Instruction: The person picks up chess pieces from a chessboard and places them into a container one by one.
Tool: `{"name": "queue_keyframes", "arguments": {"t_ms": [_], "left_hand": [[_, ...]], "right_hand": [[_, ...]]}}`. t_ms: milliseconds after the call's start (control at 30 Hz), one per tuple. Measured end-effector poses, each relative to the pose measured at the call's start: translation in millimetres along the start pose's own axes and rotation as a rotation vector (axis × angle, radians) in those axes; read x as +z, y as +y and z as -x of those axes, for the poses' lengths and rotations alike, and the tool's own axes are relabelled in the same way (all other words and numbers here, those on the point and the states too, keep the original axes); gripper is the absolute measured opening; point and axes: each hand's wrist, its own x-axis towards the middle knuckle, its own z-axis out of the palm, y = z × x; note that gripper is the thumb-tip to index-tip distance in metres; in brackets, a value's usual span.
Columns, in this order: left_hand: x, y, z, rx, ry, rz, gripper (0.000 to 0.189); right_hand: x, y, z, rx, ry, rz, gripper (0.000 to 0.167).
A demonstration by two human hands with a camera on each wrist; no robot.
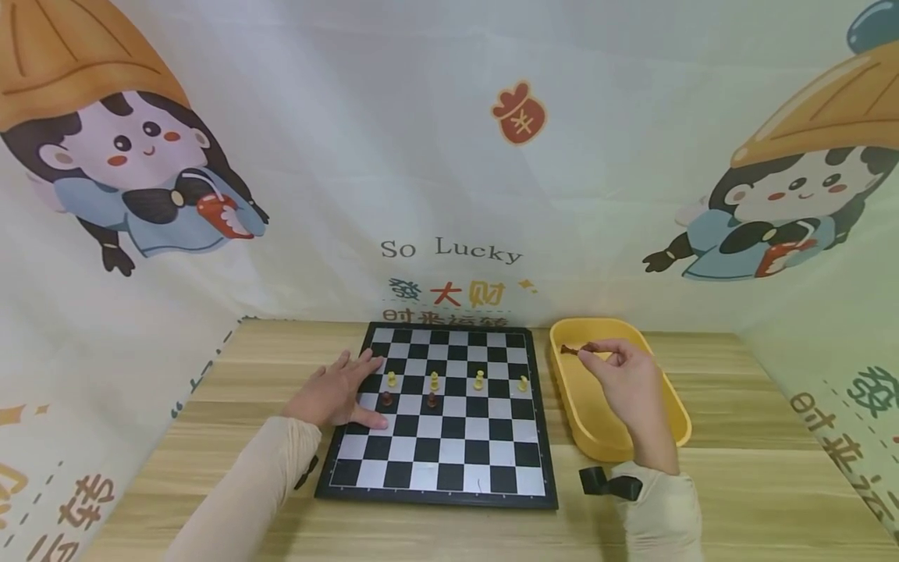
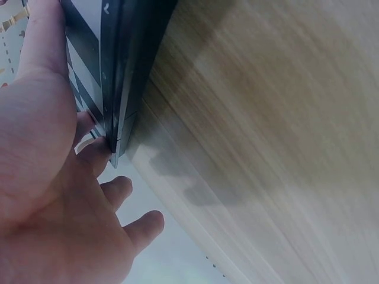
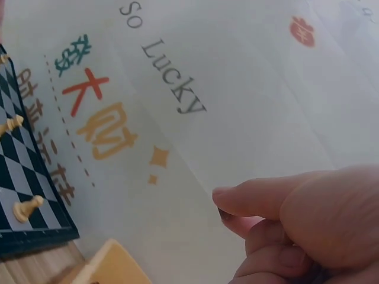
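My left hand (image 1: 333,390) rests with fingers spread on the left edge of the black-and-white chessboard (image 1: 438,474). In the left wrist view, some fingertips (image 2: 95,155) touch the board's rim. Over the yellow tray (image 1: 586,437), my right hand (image 1: 628,382) pinches a dark red chess piece (image 1: 570,350) between thumb and fingers. Only a dark bit of that piece (image 3: 223,214) shows in the right wrist view. Several pale yellow chess pieces (image 1: 479,380) stand in a row across the board. Two dark red pieces, one on the left (image 1: 387,399) and another (image 1: 431,400), stand just in front of them.
The board and tray lie side by side on a wood-grain table (image 1: 267,367). Behind them hangs a printed cloth (image 1: 337,156) with cartoon figures and lettering. A black strap (image 1: 609,484) is on the right wrist.
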Motion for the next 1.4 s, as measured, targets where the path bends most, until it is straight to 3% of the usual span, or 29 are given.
{"name": "queue_keyframes", "arguments": {"t_ms": [400, 867, 1100, 1400], "left_hand": [[-1.1, 1.9, 0.5, 0.002, -0.006, -0.008, 0.121], [-1.2, 1.3, 0.9, 0.002, -0.018, 0.008, 0.121], [-1.7, 1.7, -0.1, -0.004, -0.025, 0.008, 0.121], [0.5, -0.9, -1.6, 0.004, -0.018, 0.008, 0.121]], "right_hand": [[-26, 18, -3.4, 0.095, -0.020, 0.009, 0.043], [-30, 24, -6.7, 0.124, -0.020, 0.028, 0.050], [-29, 23, -6.7, 0.134, -0.014, 0.041, 0.045], [-18, 14, -3.2, 0.092, -0.032, 0.019, 0.044]]}}
